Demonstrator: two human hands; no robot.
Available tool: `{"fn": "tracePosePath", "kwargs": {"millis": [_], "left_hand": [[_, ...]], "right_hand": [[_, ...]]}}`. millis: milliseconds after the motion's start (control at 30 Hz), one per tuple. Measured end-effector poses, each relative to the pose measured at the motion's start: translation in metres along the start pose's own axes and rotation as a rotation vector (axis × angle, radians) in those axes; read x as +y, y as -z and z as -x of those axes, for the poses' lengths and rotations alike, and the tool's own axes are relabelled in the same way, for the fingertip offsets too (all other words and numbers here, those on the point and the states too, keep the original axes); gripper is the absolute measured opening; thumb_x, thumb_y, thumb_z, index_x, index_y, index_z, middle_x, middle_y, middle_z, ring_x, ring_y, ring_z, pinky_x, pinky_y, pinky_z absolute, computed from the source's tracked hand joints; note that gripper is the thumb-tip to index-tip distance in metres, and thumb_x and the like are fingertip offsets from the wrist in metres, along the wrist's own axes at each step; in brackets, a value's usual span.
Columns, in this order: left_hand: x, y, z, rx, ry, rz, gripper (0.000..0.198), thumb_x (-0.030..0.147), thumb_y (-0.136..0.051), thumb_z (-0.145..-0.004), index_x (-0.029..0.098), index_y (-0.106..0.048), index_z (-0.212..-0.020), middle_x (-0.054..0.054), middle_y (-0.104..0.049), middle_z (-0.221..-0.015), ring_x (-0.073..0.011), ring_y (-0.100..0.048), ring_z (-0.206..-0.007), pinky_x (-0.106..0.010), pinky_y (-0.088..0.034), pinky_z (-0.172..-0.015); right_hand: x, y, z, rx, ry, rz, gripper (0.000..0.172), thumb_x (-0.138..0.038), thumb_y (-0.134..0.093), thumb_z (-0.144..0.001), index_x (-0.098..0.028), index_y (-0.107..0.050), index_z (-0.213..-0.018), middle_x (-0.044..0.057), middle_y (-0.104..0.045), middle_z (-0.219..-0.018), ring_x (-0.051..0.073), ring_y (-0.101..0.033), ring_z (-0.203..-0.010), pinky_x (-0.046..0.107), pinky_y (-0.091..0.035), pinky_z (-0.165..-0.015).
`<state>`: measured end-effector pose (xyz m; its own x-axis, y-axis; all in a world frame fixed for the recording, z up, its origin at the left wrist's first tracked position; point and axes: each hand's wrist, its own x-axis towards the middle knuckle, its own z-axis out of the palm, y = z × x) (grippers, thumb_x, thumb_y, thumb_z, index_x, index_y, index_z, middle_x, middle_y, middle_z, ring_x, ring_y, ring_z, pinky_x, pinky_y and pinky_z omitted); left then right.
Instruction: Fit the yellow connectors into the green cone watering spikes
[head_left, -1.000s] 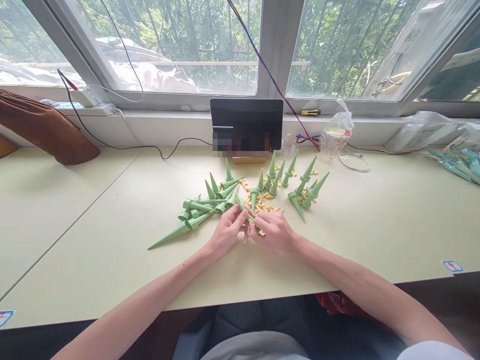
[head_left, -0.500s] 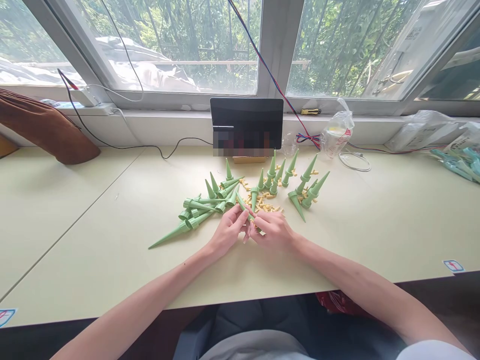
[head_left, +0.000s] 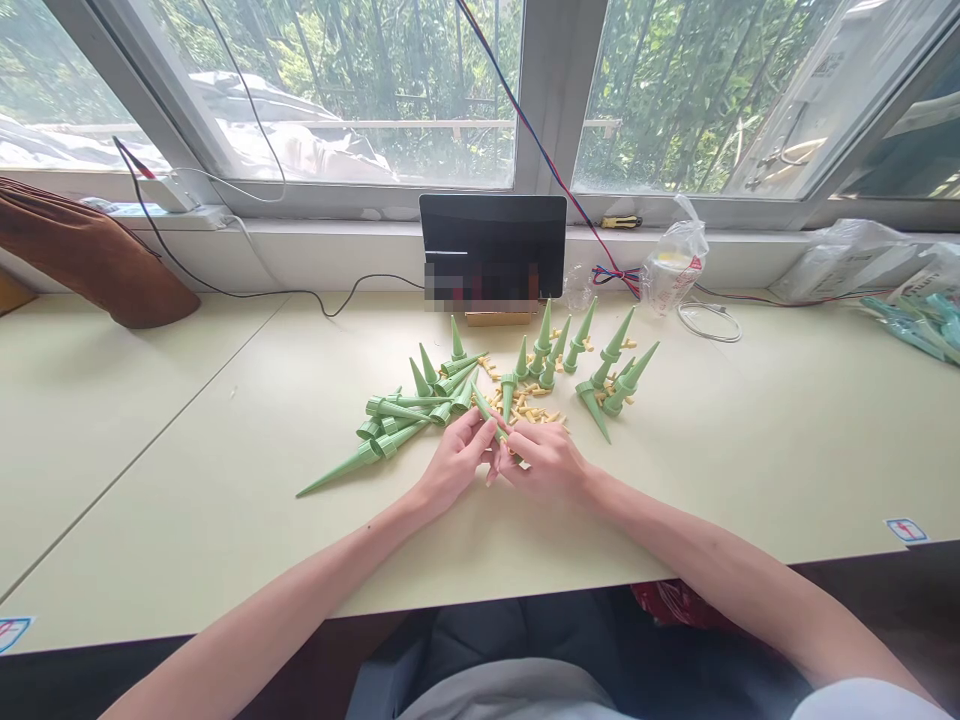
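Note:
My left hand [head_left: 459, 452] is closed around a green watering spike [head_left: 482, 402], which tilts with its tip up and away to the left. My right hand [head_left: 546, 456] pinches the lower, wide end of that same spike; the fingers hide most of it. Just beyond my hands lies a scatter of small yellow valve pieces [head_left: 534, 414]. Loose green spikes [head_left: 405, 408] are heaped to the left of my hands. Several spikes fitted with yellow pieces [head_left: 628, 382] stand to the right and behind, one of them pointing down toward me.
A dark tablet screen [head_left: 493, 245] leans at the back on a small brown box [head_left: 501, 319]. Behind on the right are a bagged cup [head_left: 673, 265], a coiled white cable [head_left: 709, 322] and plastic packages [head_left: 847, 262]. A brown bag [head_left: 112, 262] lies at the left.

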<state>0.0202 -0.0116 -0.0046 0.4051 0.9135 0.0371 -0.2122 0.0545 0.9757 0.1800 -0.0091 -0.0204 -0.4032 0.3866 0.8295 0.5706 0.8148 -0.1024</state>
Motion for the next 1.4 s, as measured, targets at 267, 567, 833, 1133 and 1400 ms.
{"fn": "tracePosePath", "kwargs": {"millis": [267, 567, 833, 1133, 1400], "left_hand": [[0.0001, 0.0004, 0.0, 0.009, 0.005, -0.006, 0.027, 0.043, -0.06, -0.092, 0.016, -0.055, -0.093, 0.003, -0.053, -0.068, -0.0093, -0.052, -0.054, -0.019, -0.048, -0.041], [0.0015, 0.0, 0.0001, 0.012, -0.002, -0.02, 0.026, 0.042, -0.059, -0.092, 0.016, -0.056, -0.094, 0.002, -0.053, -0.07, -0.0088, -0.052, -0.054, -0.019, -0.048, -0.042], [-0.0007, 0.001, -0.0001, 0.015, -0.001, -0.024, 0.026, 0.042, -0.059, -0.093, 0.016, -0.055, -0.091, 0.002, -0.053, -0.068, -0.009, -0.053, -0.054, -0.019, -0.048, -0.042], [0.0011, -0.0006, 0.0006, 0.011, -0.006, -0.013, 0.024, 0.04, -0.06, -0.092, 0.016, -0.057, -0.093, 0.003, -0.052, -0.069, -0.0088, -0.052, -0.054, -0.019, -0.047, -0.042], [-0.0001, -0.0003, 0.0005, 0.008, -0.005, 0.005, 0.024, 0.041, -0.061, -0.092, 0.017, -0.058, -0.094, 0.002, -0.052, -0.07, -0.0085, -0.051, -0.054, -0.018, -0.046, -0.042]], "right_hand": [[0.0023, -0.0022, 0.0024, -0.029, -0.016, 0.032, 0.032, -0.011, -0.052, -0.086, -0.02, -0.038, -0.059, -0.005, -0.04, -0.053, 0.009, -0.03, -0.046, 0.024, -0.027, -0.044], [0.0025, -0.0023, 0.0031, -0.047, -0.026, 0.055, 0.03, -0.012, -0.051, -0.086, -0.019, -0.041, -0.059, -0.004, -0.041, -0.054, 0.008, -0.031, -0.047, 0.022, -0.027, -0.046], [0.0029, -0.0021, 0.0025, -0.027, -0.027, 0.021, 0.028, -0.011, -0.052, -0.085, -0.02, -0.042, -0.059, -0.004, -0.043, -0.053, 0.008, -0.031, -0.046, 0.022, -0.027, -0.044], [0.0028, -0.0029, 0.0026, 0.008, -0.012, 0.016, 0.03, -0.011, -0.053, -0.084, -0.02, -0.04, -0.058, -0.005, -0.041, -0.052, 0.008, -0.031, -0.045, 0.022, -0.028, -0.043], [0.0035, -0.0038, 0.0048, -0.03, -0.013, 0.033, 0.032, -0.011, -0.052, -0.085, -0.021, -0.038, -0.058, -0.004, -0.043, -0.052, 0.008, -0.032, -0.045, 0.022, -0.029, -0.043]]}}
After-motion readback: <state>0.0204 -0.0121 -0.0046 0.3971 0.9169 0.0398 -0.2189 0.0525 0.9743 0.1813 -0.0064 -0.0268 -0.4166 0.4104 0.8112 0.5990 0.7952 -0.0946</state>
